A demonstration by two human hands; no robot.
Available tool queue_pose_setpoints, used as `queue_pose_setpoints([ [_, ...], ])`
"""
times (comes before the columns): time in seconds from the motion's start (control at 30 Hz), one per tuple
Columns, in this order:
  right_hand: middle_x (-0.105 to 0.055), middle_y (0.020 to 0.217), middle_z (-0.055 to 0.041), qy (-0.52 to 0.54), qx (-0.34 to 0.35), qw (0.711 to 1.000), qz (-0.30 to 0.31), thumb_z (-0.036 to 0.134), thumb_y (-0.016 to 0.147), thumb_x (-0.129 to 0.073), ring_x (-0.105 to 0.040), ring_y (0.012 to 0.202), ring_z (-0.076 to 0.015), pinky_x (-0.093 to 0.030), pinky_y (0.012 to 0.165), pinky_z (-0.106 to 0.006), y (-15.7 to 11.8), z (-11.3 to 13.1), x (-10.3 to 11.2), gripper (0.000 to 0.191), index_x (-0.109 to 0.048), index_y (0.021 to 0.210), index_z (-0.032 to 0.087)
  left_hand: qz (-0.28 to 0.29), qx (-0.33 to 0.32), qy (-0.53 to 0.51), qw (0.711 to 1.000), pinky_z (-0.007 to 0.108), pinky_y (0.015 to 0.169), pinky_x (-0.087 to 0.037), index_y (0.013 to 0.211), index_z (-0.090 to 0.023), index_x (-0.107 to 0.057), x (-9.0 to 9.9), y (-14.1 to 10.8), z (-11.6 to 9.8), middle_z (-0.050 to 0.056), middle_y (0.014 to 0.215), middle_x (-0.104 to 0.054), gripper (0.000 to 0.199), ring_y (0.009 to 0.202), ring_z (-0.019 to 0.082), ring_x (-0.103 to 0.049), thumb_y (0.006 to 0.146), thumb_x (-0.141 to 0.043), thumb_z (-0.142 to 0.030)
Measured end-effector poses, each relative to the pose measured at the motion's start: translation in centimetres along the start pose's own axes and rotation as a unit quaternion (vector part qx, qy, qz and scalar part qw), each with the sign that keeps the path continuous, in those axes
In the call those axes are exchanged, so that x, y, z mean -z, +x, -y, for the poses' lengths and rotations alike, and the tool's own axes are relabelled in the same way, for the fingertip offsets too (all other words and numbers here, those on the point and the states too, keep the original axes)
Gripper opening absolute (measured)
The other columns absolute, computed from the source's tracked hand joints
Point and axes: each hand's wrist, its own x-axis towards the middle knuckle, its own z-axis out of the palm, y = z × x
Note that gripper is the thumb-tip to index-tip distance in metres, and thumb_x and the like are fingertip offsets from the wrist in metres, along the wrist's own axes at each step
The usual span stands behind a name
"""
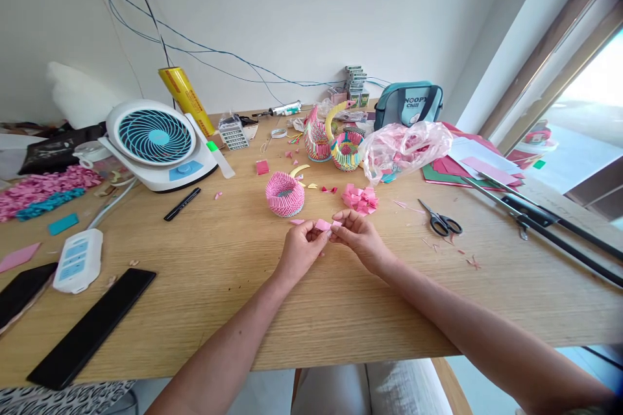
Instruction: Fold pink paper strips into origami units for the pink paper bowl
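Note:
Pinched between my fingertips is a small piece of pink paper (322, 225), its folds too small to make out fully. My left hand (300, 248) is closed on its left side, and my right hand (361, 240) grips the right end. Just beyond my hands stands a round pink basket of folded paper pieces (285, 194). A heap of pink paper strips (360, 198) lies past my right hand. Farther back are a pink paper swan (317, 136) and a multicoloured one with a yellow neck (346, 150).
Scissors (440, 220) lie to the right, near a long metal-and-black frame (528, 211) and stacked coloured paper (467, 165). A plastic bag (406, 146) sits behind. On the left are a fan (156, 142), a marker (182, 204), a power strip (79, 260) and a long black slab (92, 327).

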Motion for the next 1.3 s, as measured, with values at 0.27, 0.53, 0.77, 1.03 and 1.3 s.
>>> queue_pose_setpoints([
  [0.27,-0.059,0.070,0.0048,-0.033,0.017,0.999,-0.002,0.040,0.067,-0.080,-0.056,0.063,-0.0106,-0.049,0.065,-0.028,0.0,0.1,0.0,0.039,-0.057,0.092,0.022,-0.010,0.000,0.004,1.000,0.019,0.044,-0.049,0.079,-0.015,-0.066,-0.1,0.0,0.1,-0.002,0.062,-0.054,0.024,0.054,0.010,-0.048,0.077,-0.065,-0.038],
  [0.53,-0.058,0.070,0.0048,-0.018,0.019,1.000,0.004,0.042,0.068,-0.079,-0.058,0.065,-0.0121,-0.049,0.068,-0.030,0.1,-0.3,0.1,0.041,-0.055,0.095,0.023,-0.020,-0.001,0.003,1.000,0.019,0.043,-0.048,0.077,-0.015,-0.065,-0.3,-0.2,0.1,-0.002,0.063,-0.056,0.025,0.054,0.010,-0.049,0.076,-0.066,-0.040],
  [0.77,-0.061,0.072,0.0043,-0.019,0.015,0.999,0.021,0.038,0.067,-0.081,-0.058,0.066,-0.0111,-0.049,0.069,-0.028,0.3,-0.2,0.1,0.039,-0.056,0.092,0.022,-0.039,-0.002,-0.012,0.999,0.018,0.042,-0.046,0.072,-0.014,-0.063,-0.2,-0.1,0.3,-0.002,0.062,-0.053,0.023,0.054,0.009,-0.047,0.076,-0.067,-0.037],
  [1.03,-0.061,0.068,0.0046,-0.058,-0.011,0.997,0.050,0.041,0.065,-0.082,-0.059,0.061,-0.0108,-0.045,0.061,-0.025,0.7,-0.7,0.6,0.046,-0.054,0.096,0.020,-0.028,0.037,-0.086,0.995,0.018,0.044,-0.046,0.081,-0.013,-0.066,-0.1,0.3,0.4,0.003,0.077,-0.065,0.028,0.061,0.011,-0.056,0.074,-0.070,-0.040],
  [1.3,-0.063,0.074,-0.0006,-0.170,-0.001,0.979,0.115,0.049,0.076,-0.071,-0.056,0.067,-0.0117,-0.040,0.059,-0.024,0.4,1.9,0.8,0.036,-0.060,0.086,0.016,0.088,0.063,-0.011,0.994,0.025,0.060,-0.056,0.079,-0.015,-0.061,0.9,0.5,0.2,0.004,0.082,-0.067,0.031,0.077,0.016,-0.064,0.075,-0.070,-0.044],
])
